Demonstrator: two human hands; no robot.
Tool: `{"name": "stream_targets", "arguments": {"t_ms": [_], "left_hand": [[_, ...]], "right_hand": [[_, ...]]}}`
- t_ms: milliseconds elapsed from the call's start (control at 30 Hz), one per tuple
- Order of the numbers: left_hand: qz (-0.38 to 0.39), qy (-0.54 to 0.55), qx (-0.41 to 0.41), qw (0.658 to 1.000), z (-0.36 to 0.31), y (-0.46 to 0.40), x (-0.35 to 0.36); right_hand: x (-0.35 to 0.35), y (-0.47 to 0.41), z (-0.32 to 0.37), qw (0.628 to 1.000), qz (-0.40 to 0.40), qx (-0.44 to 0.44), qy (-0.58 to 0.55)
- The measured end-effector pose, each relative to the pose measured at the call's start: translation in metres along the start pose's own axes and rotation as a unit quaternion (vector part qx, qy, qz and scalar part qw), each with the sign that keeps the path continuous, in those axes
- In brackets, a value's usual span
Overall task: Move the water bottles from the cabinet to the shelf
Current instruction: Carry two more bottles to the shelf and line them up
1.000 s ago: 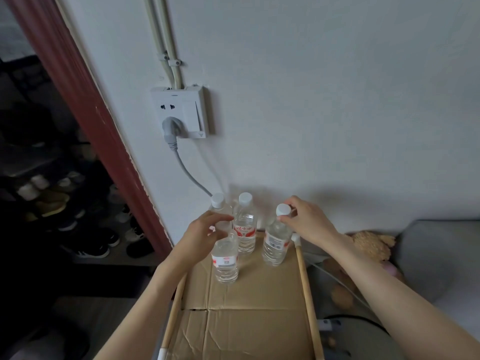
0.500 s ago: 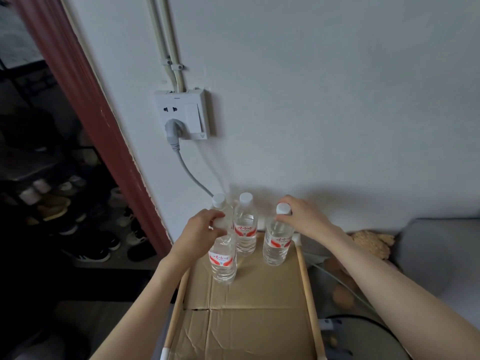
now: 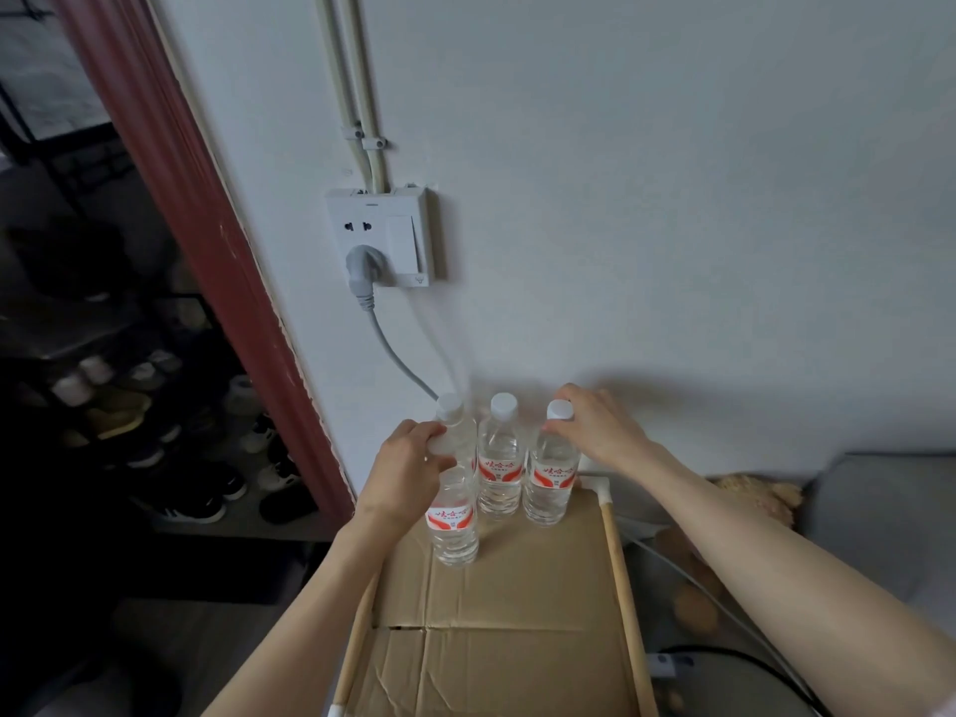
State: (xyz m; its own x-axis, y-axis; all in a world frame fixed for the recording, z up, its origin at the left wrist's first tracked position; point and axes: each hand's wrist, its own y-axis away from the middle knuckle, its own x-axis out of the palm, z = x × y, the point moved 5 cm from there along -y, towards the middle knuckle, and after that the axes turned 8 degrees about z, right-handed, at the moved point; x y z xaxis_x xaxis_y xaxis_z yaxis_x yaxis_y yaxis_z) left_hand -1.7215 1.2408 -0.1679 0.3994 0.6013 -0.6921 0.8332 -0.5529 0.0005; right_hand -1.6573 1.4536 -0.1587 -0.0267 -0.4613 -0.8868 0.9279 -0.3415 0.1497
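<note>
Now both hands hold upright bottles: left hand [image 3: 411, 460] grips front bottle [image 3: 454, 514] neck, right hand [image 3: 595, 424] pinches right bottle [image 3: 551, 478] cap, w/ both standing on cardboard [image 3: 517, 587].

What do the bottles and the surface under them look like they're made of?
Water bottles: seemingly clear thin plastic, glossy, see-through with ribbed walls, white caps, red printed labels. Shelf surface: brown corrugated cardboard, matte, with creases and a flap seam.

Both bare forearms reach forward from the lower edge. The left hand [image 3: 411, 465] curls its fingers and thumb round a bottle's neck. The right hand [image 3: 600, 426], palm down, pinches another bottle's cap with its fingertips [image 3: 561, 424].
</note>
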Motion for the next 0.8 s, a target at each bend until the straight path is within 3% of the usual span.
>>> {"name": "stream_targets", "arguments": {"t_ms": [300,433,633,800], "left_hand": [[-0.038,0.037,0.012,0.999,0.001,0.013,0.009],[-0.059,0.076,0.026,0.995,0.008,0.016,0.012],[-0.076,0.181,-0.007,0.981,0.031,0.028,0.031],[-0.007,0.259,-0.068,0.963,0.072,0.044,0.072]], "right_hand": [[0.01,-0.002,-0.012,0.998,-0.038,-0.014,-0.055],[0.017,0.007,-0.02,0.986,-0.037,-0.02,-0.163],[0.042,0.026,-0.045,0.937,-0.094,0.01,-0.335],[0.085,0.031,-0.061,0.945,0.015,0.074,-0.317]]}}
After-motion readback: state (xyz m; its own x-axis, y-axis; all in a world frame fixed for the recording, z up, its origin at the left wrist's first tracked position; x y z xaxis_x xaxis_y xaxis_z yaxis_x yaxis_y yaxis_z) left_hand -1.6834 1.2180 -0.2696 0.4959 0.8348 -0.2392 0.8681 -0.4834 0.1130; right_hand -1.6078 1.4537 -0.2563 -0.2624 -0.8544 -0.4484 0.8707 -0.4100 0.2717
